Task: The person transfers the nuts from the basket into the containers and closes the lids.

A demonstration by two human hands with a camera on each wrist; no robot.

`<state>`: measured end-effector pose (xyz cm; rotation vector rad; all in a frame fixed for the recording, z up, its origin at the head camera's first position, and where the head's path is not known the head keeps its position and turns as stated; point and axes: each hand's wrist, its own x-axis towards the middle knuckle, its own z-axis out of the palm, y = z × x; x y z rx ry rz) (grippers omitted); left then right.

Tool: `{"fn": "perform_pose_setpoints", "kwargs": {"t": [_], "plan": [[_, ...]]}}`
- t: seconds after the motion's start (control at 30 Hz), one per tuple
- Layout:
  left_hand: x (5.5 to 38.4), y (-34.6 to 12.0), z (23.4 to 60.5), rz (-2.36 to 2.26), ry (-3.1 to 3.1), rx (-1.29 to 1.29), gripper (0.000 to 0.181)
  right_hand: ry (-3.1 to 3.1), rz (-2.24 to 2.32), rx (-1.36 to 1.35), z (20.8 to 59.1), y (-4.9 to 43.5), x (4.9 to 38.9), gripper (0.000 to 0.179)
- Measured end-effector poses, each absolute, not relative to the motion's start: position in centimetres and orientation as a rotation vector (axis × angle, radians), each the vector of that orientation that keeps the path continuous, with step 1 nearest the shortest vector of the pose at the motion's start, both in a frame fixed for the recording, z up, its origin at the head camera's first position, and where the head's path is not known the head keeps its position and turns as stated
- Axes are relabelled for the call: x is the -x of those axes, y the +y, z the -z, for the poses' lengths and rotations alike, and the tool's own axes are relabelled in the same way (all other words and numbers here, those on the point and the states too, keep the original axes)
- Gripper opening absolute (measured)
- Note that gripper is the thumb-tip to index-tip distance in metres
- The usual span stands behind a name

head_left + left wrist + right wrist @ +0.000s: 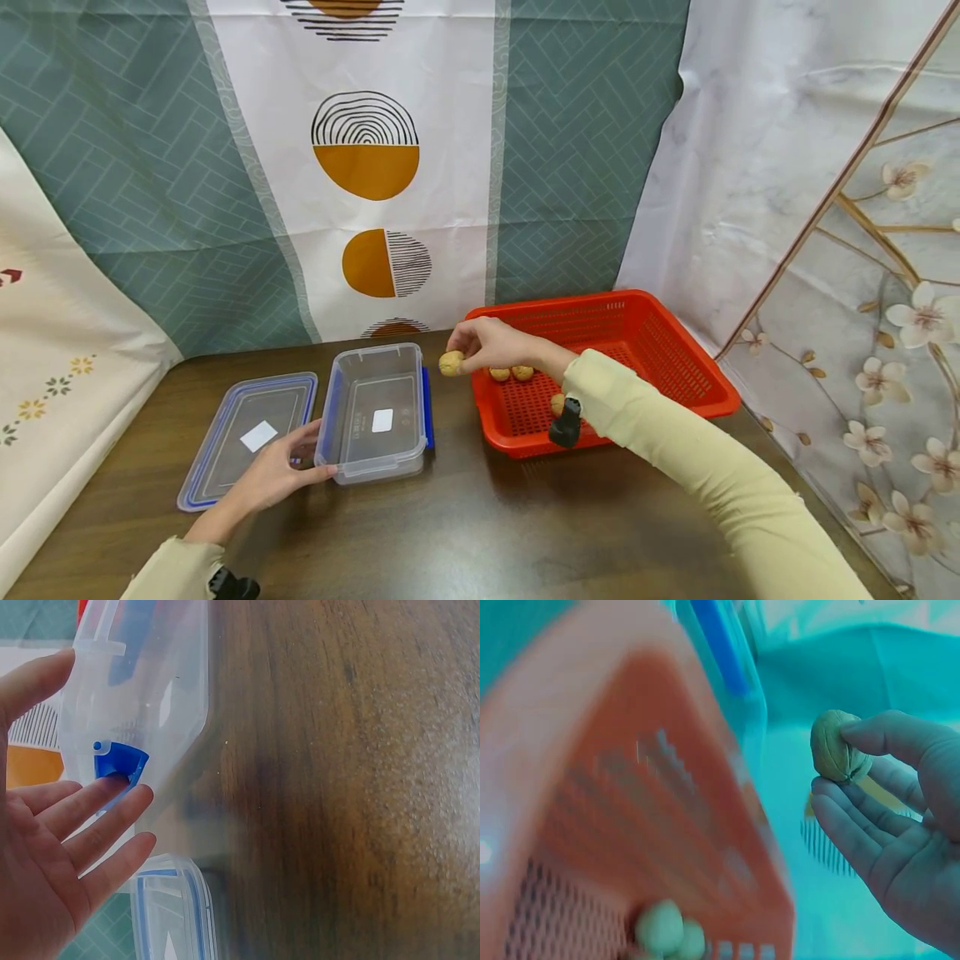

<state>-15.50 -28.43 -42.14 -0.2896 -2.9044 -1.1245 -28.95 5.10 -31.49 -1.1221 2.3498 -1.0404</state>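
Note:
A walnut [831, 746] is pinched between the thumb and fingers of my right hand [491, 343], above the gap between the clear plastic container [352, 471] and the red basket [498, 433]. Several more walnuts [522, 372] lie in the basket, partly hidden behind my right wrist. My left hand [281, 475] rests against the container's near left corner, thumb at the rim. Its fingers, loosely extended, touch around a blue side latch [120, 761] in the left wrist view. Inside the container no walnut shows, only a white label [382, 420].
Left of the container, a clear lid with a blue seal [225, 433] lies flat on the dark wooden table [420, 542]. A second blue latch [428, 408] hangs at the container's right side. Patterned cloth [585, 150] stands behind the table.

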Motion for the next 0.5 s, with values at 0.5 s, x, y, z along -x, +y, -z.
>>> {"fn": "perform_pose_setpoints", "kwargs": {"t": [0.5], "plan": [[15.4,-28.4,42.3,1.126,-2.917,0.272,0.078,2.318,1.089,1.144,34.9,-4.2,24.1,0.020]]}}
